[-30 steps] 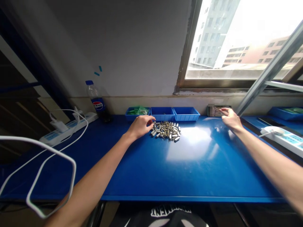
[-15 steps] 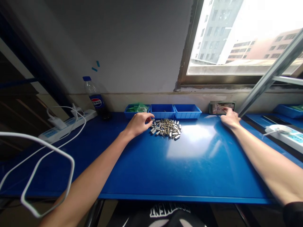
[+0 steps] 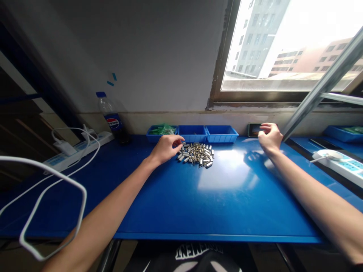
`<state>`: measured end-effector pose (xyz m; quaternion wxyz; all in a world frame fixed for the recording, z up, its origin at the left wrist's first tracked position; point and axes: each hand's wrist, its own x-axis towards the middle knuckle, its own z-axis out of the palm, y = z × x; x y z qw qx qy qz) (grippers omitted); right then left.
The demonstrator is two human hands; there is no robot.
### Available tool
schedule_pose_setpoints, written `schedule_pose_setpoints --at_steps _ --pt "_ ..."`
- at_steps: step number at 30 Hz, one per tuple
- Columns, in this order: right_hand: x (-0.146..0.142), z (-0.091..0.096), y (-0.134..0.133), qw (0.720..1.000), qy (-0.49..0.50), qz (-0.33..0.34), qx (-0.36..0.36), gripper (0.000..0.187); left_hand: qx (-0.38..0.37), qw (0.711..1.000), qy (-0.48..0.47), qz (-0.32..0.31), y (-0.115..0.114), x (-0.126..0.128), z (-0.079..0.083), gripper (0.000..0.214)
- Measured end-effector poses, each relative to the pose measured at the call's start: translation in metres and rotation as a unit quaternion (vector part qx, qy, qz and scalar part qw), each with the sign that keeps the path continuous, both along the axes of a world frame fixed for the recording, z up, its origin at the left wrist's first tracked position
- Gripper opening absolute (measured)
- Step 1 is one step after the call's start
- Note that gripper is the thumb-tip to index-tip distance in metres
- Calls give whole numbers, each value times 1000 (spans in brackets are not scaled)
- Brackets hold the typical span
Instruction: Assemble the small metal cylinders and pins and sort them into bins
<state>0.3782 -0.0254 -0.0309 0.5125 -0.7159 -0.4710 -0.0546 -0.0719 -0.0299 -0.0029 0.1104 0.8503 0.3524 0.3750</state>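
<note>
A pile of small silver and brass metal parts [image 3: 195, 154] lies on the blue table [image 3: 215, 204] in front of three blue bins. My left hand [image 3: 166, 148] rests at the pile's left edge, fingers curled, tips touching the nearest parts. My right hand [image 3: 269, 136] is raised at the back right, fingers bent around the right end of a phone [image 3: 254, 129] that leans against the wall ledge. Whether the hand grips the phone or only touches it is unclear.
Three blue bins [image 3: 193, 133] line the wall; the left one holds green pieces. A cola bottle [image 3: 111, 117] stands at back left beside a white power strip [image 3: 76, 147] with looping white cables [image 3: 51, 181]. Another power strip [image 3: 340, 164] lies at right. A metal bar [image 3: 320, 90] slants by the window.
My right hand has lifted off the table and moved left over the phone's right end. My left hand stays at the pile's left edge. The view has shifted slightly.
</note>
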Motion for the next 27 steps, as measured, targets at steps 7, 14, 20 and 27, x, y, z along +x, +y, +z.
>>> schedule_pose_setpoints --at_steps 7,14,20,27 --pt "-160 40 -38 893 205 387 -103 33 -95 983 -158 -16 -11 13 0 21" --pt "-234 40 -48 803 241 516 -173 45 -118 970 -203 -59 -20 17 1 31" --pt "-237 30 -47 783 301 529 -132 41 -88 978 -184 -52 -28 18 2 25" --pt "-224 26 -32 837 298 450 -93 37 10 1000 8 29 -10 5 -12 19"
